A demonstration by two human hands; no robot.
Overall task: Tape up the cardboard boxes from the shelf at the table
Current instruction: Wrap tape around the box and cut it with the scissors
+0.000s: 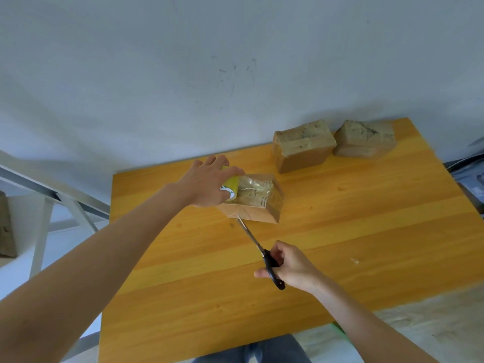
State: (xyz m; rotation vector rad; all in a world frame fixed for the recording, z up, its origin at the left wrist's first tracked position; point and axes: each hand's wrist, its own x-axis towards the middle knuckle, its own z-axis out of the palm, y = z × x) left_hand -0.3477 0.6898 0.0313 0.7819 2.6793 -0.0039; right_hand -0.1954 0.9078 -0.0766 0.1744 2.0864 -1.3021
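Observation:
A small cardboard box [262,203] with clear tape over its top lies near the far left of the orange wooden table [340,244]. My left hand [207,183] grips a tape roll with a yellow core [231,188] at the box's left end. My right hand [290,265] holds black-handled scissors [258,248], whose blades point up at the box's near left corner. Two more taped cardboard boxes [303,146] [365,138] stand side by side at the table's far edge.
A grey-white wall [209,74] rises right behind the table. A white metal shelf frame [47,205] stands to the left, with a brown box [6,229] at the frame's left edge. A small scrap [355,260] lies on the table at the right.

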